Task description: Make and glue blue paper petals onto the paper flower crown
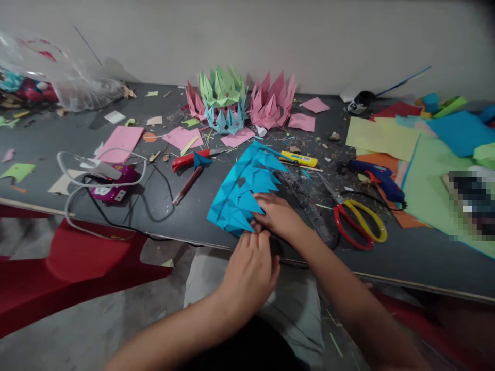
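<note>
A bright blue folded-paper piece with pointed tips, like a paper crown lying on its side, rests at the table's front edge. My left hand has its fingers curled at the piece's lower near edge. Closed on the near right points of the same piece is my right hand. The two hands meet there, and the fingertips are partly hidden. Behind them stand finished-looking folded-paper flowers: a light green one, a light blue one and a pink one.
Red-and-yellow scissors, a blue glue gun and a yellow glue tube lie to the right, near coloured sheets. On the left are a red cutter, a purple power adapter with cords and a red chair.
</note>
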Demonstrator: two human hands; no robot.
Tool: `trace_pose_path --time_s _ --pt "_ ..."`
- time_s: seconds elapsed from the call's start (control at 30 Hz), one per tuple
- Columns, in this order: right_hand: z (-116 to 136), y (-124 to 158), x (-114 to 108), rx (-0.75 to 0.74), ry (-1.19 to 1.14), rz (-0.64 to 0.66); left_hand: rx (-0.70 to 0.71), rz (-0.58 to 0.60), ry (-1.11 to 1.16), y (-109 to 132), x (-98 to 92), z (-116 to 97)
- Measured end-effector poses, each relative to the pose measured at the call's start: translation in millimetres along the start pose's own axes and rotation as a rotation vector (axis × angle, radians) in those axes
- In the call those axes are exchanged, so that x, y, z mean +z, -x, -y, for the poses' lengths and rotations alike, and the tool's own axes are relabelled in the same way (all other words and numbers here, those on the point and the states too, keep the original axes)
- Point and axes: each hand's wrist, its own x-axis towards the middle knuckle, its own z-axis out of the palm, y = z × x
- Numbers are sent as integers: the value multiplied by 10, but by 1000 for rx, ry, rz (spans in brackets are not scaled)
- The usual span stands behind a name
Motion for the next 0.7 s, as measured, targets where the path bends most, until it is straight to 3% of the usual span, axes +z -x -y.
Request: trace_pose_path --time_s 0.2,0.47,0.7 --pt "-1 -39 8 37 65 56 -163 22 -128 -52 73 82" --pt "-57 -26 92 -26 54 -30 -167 -23 -129 -55 44 181" --pt "-64 -20 113 -40 59 -28 -188 -30 -61 -90 -25 173"
